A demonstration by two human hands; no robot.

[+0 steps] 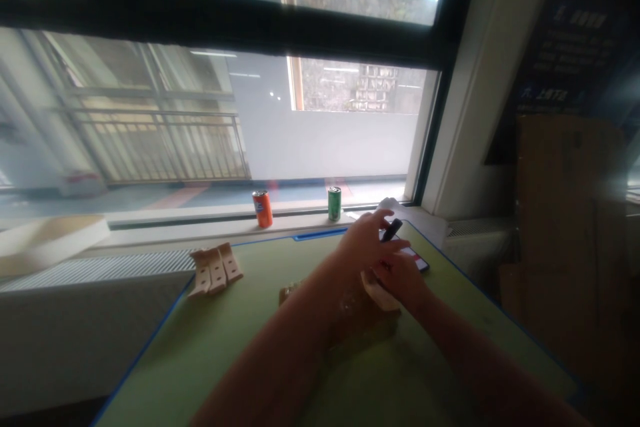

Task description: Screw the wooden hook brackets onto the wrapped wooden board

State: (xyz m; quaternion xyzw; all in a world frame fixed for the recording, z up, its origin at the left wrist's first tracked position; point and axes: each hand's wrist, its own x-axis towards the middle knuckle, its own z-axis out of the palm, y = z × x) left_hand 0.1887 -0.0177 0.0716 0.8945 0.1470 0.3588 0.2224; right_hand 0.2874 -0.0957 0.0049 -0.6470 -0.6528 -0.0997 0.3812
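Observation:
My left hand [367, 238] reaches across to the right side of the green table, its fingers bent round a short black stick [393, 229] like a marker. Close against it, my right hand [404, 275] has curled fingers, with one finger near the lower end of the stick. What the right fingers grip is hidden. Just under the right hand lies a pale wooden piece [379, 292]. Beneath my left forearm sits a brown, shiny, clear-wrapped block [350, 327], partly covered. A phone-like slab [420, 260] with a lit screen lies beyond my right hand.
Joined wooden pieces with holes [216, 271] lie on the left of the green table [170, 353]. An orange can [263, 209] and a green can [335, 204] stand on the window sill. Cardboard [565, 233] leans at the right; a white tray [50, 240] is far left.

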